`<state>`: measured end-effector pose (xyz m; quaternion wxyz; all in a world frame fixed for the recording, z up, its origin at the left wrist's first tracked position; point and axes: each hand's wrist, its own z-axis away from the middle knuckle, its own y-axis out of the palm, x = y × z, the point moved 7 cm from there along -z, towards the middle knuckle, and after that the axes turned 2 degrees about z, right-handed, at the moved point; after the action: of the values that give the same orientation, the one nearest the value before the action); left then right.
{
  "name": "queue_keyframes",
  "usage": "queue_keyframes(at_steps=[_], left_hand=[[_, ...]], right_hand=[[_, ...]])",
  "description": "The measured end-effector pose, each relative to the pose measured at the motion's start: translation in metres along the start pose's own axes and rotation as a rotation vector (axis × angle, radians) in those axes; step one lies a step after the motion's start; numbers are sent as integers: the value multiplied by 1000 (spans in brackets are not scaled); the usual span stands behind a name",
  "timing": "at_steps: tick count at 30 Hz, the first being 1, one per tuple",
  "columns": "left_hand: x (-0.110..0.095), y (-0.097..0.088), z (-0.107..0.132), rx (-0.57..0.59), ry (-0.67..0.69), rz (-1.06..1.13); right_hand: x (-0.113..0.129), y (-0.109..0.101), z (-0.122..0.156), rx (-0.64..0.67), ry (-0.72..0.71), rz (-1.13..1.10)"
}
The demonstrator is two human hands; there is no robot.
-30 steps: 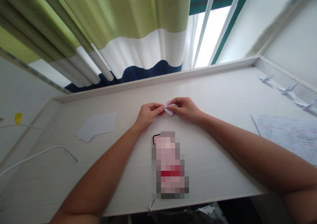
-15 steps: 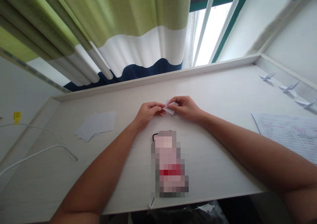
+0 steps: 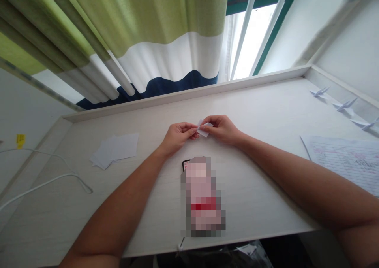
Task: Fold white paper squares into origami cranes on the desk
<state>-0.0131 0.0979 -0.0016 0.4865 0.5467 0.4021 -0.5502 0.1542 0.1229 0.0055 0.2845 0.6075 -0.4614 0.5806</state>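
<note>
A small folded piece of white paper [image 3: 204, 132] is held between my two hands above the middle of the desk. My left hand [image 3: 179, 136] pinches its left tip between thumb and fingers. From the other side, my right hand [image 3: 221, 128] grips the paper, thumb in front and fingers behind, covering part of it. Below the hands lies a phone [image 3: 203, 197], its screen blurred out. Along the right side stand folded paper cranes [image 3: 319, 93], all white and with pointed wings.
Loose white paper squares [image 3: 115, 151] lie overlapping at the left. A white cable [image 3: 68, 176] curves over the desk's left side. Lined sheets with handwriting [image 3: 343, 157] rest at the right. A raised rim [image 3: 189, 94] runs along the back, below the curtain [image 3: 177, 58].
My left fingers have shifted very slightly at the paper's tip. The right hand and everything else look the same.
</note>
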Motion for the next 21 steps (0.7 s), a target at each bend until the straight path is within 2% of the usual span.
queue_keyframes(at_steps=[5, 9, 21], left_hand=[[0, 0, -1, -74, 85, -33], [-1, -3, 0, -126, 84, -36], [-5, 0, 3, -108, 29, -21]], right_hand=[[1, -4, -1, -64, -9, 19], [1, -7, -2, -118, -22, -48], [0, -6, -4, -60, -4, -99]])
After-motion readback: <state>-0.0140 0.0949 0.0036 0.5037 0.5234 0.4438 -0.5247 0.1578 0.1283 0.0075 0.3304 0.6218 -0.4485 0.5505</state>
